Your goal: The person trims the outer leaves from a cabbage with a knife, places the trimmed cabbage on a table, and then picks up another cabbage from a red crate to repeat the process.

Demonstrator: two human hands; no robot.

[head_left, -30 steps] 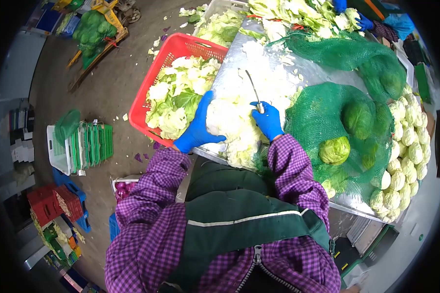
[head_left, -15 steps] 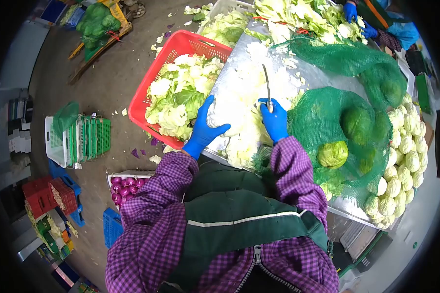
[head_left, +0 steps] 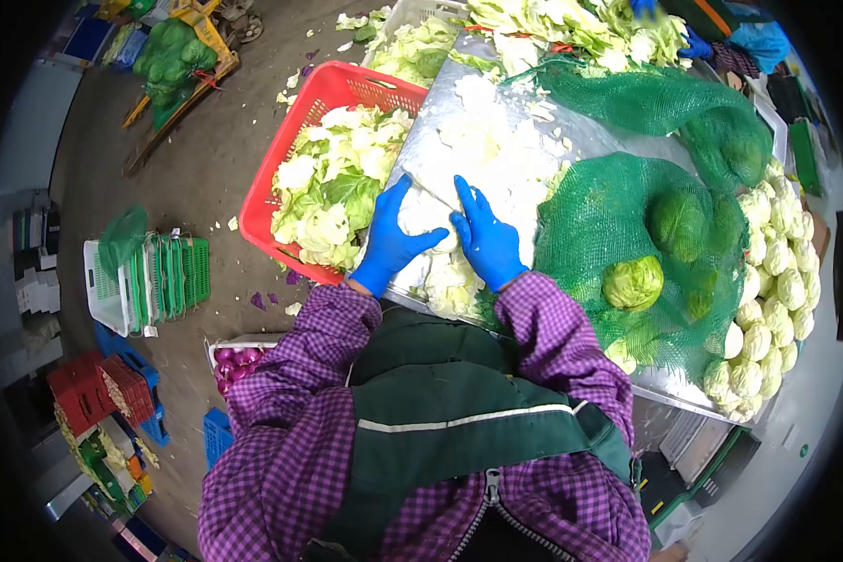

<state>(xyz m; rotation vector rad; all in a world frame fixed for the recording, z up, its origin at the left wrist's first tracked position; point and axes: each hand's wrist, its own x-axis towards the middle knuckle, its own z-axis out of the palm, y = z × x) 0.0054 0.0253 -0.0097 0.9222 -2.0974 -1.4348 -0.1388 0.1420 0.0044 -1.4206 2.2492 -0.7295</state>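
A pale, trimmed cabbage [head_left: 427,217], washed out by glare, sits at the near edge of the metal table [head_left: 581,126]. My left hand [head_left: 391,245], in a blue glove, cups its left side with thumb and fingers spread around it. Against the right side is my gloved right hand [head_left: 487,242], closed over the curved knife, with its index finger stretched forward. Most of the knife is hidden; only a thin dark line shows across the cabbage between my hands. Cut-off pale leaves [head_left: 454,286] lie just below and beyond.
Left of the table, a red basket [head_left: 262,192] holds leaves. Green netting [head_left: 585,206] with cabbages spreads on the right, beside stacked trimmed cabbages [head_left: 773,309]. Another person's blue-gloved hand [head_left: 695,43] shows at the far end. Purple onions [head_left: 239,363] sit in a crate lower left.
My right hand has moved left and turned in against the cabbage. The curved blade, which stood up from it, has swung down out of clear sight. My left hand stays on the cabbage.
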